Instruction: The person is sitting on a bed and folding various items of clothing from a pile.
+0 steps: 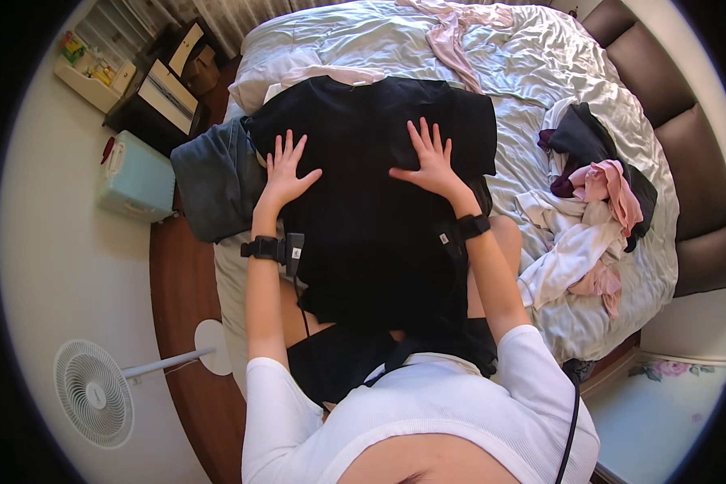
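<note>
A black T-shirt lies spread out before me on the bed, its neckline at the far end and its hem over my lap. My left hand rests on its left side, fingers spread apart. On the right half, below the sleeve, my right hand lies flat with the fingers fanned out. Neither hand holds anything. Folded blue-grey jeans lie just left of the shirt, partly beside its left sleeve. Light pink and white cloth shows past the neckline.
A heap of pink, white and dark clothes lies on the bed to the right. Another pink garment is at the far side. On the left stand a light blue suitcase, a white fan and a dark cabinet.
</note>
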### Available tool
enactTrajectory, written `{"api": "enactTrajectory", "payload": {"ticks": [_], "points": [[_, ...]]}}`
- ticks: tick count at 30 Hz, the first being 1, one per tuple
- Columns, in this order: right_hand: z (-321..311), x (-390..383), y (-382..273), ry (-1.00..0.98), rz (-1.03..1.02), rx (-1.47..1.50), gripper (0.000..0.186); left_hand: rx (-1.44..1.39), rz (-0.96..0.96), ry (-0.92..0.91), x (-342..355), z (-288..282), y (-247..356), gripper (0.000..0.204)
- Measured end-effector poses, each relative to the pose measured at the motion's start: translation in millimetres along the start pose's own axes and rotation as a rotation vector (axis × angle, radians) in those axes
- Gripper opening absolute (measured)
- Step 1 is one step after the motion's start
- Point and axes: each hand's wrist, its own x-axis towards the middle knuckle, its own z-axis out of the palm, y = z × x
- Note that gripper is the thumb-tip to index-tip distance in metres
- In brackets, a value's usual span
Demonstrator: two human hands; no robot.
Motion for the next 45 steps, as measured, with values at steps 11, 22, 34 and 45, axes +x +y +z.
{"api": "enactTrajectory", "payload": {"ticks": [11, 22, 34, 45], "points": [[-169.2, -109.9, -181.7, 0.430, -0.877, 0.933, 0.008, -0.480, -0.360, 0.163, -153.5, 21.7, -16.4, 0.034], [-240.0, -131.7, -188.3, 0.289, -1.032, 0.651, 0.011, -0.306, -0.458, -0.217, -243.9, 95.2, 8.8, 0.048], [-199.6, -133.8, -114.5, 0.121, -0.771, 0.089, 0.025, -0.427, -0.445, -0.223, -253.3, 55.2, 49.0, 0.063], [-55.9, -242.8, 22.6, -0.610, -0.459, -0.019, 0.029, -0.793, -0.652, -0.001, -291.8, 12.0, 44.6, 0.024]]}}
